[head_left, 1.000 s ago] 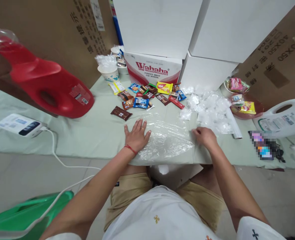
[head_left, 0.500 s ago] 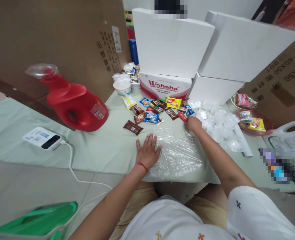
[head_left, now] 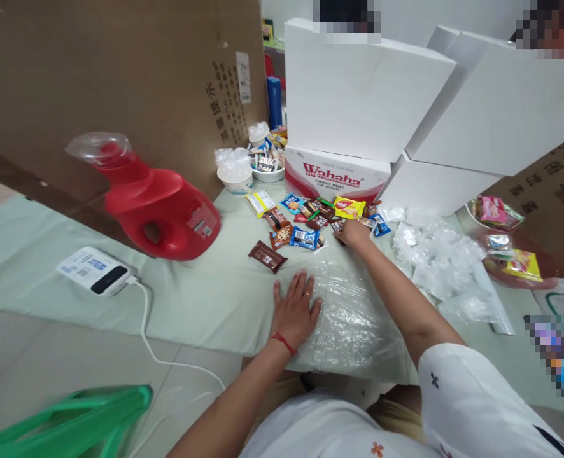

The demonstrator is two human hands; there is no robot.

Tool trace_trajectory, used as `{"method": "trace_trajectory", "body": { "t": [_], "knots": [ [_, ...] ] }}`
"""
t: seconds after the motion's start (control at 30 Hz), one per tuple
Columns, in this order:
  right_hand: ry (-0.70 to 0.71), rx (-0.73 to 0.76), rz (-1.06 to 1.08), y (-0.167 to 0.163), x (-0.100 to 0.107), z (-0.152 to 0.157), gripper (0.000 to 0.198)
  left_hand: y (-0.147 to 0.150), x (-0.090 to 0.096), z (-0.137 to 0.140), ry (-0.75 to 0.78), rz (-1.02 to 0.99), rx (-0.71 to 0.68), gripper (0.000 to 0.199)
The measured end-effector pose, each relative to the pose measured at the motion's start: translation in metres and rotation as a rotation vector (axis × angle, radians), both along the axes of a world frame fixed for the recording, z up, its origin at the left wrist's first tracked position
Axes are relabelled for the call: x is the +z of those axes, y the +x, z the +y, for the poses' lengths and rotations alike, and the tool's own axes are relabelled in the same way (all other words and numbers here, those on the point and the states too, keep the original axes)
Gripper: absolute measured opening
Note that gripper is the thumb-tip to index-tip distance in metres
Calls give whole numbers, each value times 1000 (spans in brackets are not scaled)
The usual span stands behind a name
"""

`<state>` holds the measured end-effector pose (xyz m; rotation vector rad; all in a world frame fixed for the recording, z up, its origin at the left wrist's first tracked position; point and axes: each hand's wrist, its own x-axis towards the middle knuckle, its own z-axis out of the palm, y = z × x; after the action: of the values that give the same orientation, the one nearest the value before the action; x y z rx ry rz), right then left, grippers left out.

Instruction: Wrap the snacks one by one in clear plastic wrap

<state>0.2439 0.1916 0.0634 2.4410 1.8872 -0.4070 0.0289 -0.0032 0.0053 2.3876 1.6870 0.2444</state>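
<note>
My left hand (head_left: pixel 296 308) lies flat with its fingers spread, pressing near the left edge of a sheet of clear plastic film (head_left: pixel 353 312). My right hand (head_left: pixel 356 235) reaches into a pile of wrapped snacks, its curled fingers at a brown snack packet (head_left: pixel 338 224) that it partly covers. Around it lie a yellow snack packet (head_left: pixel 349 207), a blue snack packet (head_left: pixel 305 238) and several others. A separate dark brown snack packet (head_left: pixel 267 256) rests just beyond my left fingertips. My right fingertips are mostly hidden.
Crumpled clear plastic bundles (head_left: pixel 435 254) lie to the right beside a roll of film (head_left: pixel 494 299). White boxes (head_left: pixel 358 95) stand behind the snacks. A red jug (head_left: pixel 167 210) and a white device (head_left: pixel 95 270) with a cable are at left. Paper cups (head_left: pixel 237 178) stand farther back.
My right hand has moved left across the pile, from a red packet to the brown one; the red packet no longer shows. My left hand stays flat. The view has shifted slightly.
</note>
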Motion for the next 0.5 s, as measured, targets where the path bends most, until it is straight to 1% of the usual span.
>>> {"method": "trace_trajectory", "body": {
  "t": [0.13, 0.2, 0.27, 0.4, 0.43, 0.47, 0.5],
  "knots": [
    [-14, -38, 68, 6, -6, -1, 44, -1, -1, -1, -6, -18, 3, 61],
    [18, -85, 133, 1, -6, 3, 52, -2, -2, -1, -2, -17, 6, 61],
    [76, -136, 175, -16, -7, 13, 65, -1, -2, -1, 2, -14, 7, 61],
    [185, -284, 192, -68, -13, 37, 93, -1, 1, -2, -5, -17, -3, 61],
    [186, -302, 192, -76, -15, 42, 98, -1, 2, -2, -8, -19, -5, 60],
    [170, -284, 187, -81, -16, 46, 97, -1, 3, -2, -10, -20, -7, 60],
    [142, -231, 179, -81, -17, 47, 93, -2, 3, -2, -10, -21, -7, 60]
  ]
}}
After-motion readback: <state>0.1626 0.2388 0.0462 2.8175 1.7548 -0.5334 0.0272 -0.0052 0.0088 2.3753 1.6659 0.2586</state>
